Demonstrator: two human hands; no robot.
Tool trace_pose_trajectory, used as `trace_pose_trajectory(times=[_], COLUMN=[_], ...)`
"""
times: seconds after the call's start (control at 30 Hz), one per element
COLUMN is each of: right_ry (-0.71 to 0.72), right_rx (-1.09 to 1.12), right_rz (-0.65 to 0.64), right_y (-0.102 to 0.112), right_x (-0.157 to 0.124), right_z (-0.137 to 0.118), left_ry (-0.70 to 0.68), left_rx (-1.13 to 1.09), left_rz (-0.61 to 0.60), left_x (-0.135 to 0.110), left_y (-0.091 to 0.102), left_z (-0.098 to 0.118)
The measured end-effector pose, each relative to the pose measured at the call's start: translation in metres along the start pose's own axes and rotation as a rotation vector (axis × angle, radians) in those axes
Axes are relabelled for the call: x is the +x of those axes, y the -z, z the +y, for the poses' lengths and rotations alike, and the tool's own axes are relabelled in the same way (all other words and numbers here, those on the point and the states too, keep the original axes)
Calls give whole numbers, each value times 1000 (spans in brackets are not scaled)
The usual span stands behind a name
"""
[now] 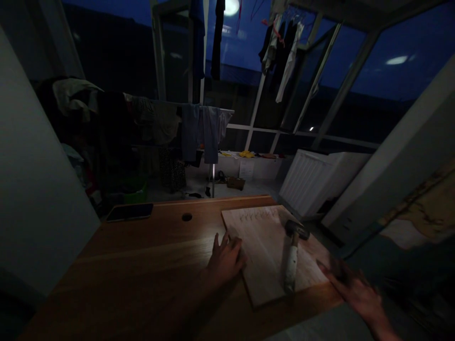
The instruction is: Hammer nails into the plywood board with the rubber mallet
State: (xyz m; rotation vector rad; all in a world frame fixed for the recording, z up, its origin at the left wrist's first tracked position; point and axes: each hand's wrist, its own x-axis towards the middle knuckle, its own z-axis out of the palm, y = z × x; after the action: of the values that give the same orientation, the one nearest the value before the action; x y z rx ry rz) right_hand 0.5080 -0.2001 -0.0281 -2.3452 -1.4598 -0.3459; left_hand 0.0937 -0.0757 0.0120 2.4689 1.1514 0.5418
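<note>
On the board (261, 255), lower right of the frame: hammer (292, 260), handle toward bottom edge. Lies between left hand (227, 258), fingers loosely spread at the board's edge, and nearer right hand (357, 291), fingers too blurred to tell any grip.

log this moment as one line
left hand: at left edge of wooden board | right hand: by board's near right corner | hammer: lying on board
</note>
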Motion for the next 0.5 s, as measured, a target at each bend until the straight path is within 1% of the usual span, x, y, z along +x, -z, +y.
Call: trace_pose_trajectory(times=[0.1, 0.17, 0.23, 0.33, 0.4, 0.43, 0.5], right_ry=[79, 176, 287, 409, 468, 478, 445], right_rx=[-96, -142, -159, -150, -127, -110, -68], right_rz=[-115, -107, -53, 47, 65, 61, 66], right_y=[-5, -9, -13, -16, -16, -15, -11], right_x=[-7, -17, -31, -55, -72, -79, -89], right_z=[8, 8, 3, -16, -33, -43, -63], left_ry=[12, 24, 38, 90, 142, 169, 230], left_rx=[45, 98, 172, 281, 334, 357, 373], left_rz=[52, 69, 86, 60, 19, -5, -65], left_x=[-3, -7, -13, -27, -39, -44, -53], left_y=[2, 8, 20, 45, 65, 75, 94], left_z=[-3, -8, -15, -26, -36, -42, -56])
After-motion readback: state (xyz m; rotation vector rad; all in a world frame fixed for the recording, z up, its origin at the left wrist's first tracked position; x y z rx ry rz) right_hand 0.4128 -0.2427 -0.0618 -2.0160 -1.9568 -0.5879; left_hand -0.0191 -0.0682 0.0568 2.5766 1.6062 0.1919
